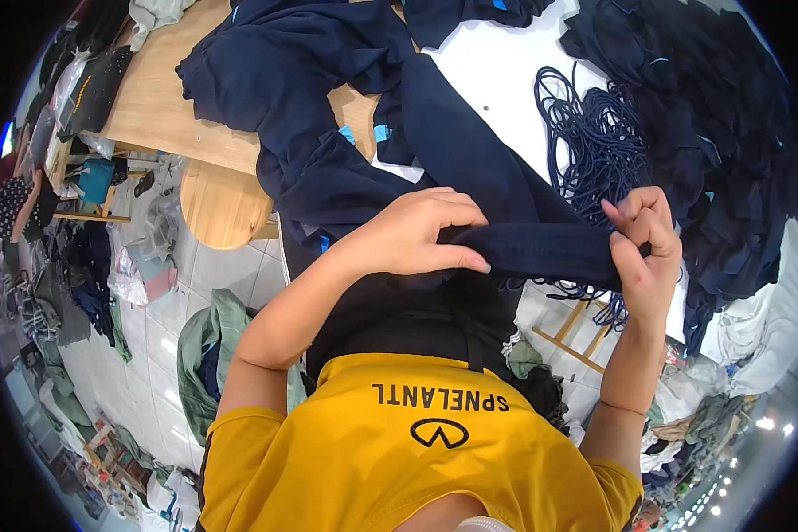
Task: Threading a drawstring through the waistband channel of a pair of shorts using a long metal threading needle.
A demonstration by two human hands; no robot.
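Stretched between my two hands is the dark navy waistband (545, 253) of a garment that looks like trousers (470, 133). My left hand (417, 232) grips the band's left end, thumb below and fingers above. At the other end my right hand (643, 257) pinches it, fingers curled. The navy cloth runs away from me over the table, with small light-blue tabs (381, 133) showing on it. Just beyond my right hand lies a tangled heap of navy drawcord (598, 133).
A large pile of dark navy garments (727, 151) covers the right side of the white tabletop (492, 80). To the left are a wooden table (155, 97) and a round-ended wooden stool (222, 204). Green cloth (226, 332) lies by my left elbow.
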